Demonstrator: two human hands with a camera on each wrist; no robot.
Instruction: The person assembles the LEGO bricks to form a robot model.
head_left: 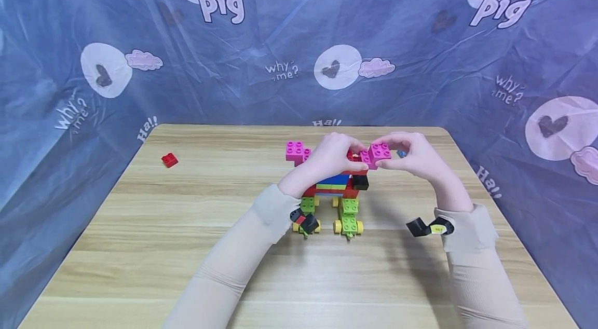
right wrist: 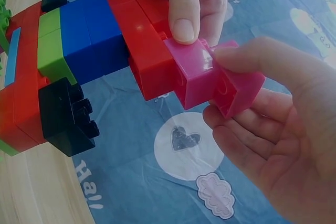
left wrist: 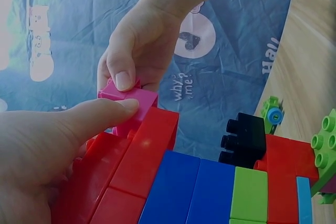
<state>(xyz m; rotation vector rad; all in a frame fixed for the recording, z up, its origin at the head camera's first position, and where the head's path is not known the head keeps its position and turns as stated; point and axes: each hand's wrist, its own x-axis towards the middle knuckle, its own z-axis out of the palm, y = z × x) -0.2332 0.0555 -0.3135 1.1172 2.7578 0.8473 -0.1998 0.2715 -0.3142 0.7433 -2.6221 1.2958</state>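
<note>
A toy-brick model stands on the table, with blue bricks in its body and red bricks across the top. My left hand grips the top right end, its thumb against an inner pink brick that joins the red. An outer pink brick sticks out beyond it, and my right hand pinches that one between thumb and fingers. Black bricks jut from the body below. More pink bricks top the model's left end. Green wheeled bases with yellow wheels carry it.
One loose red brick lies at the back left of the wooden table. A small blue piece shows partly behind my right hand. Printed blue cloth hangs around the table's back and sides.
</note>
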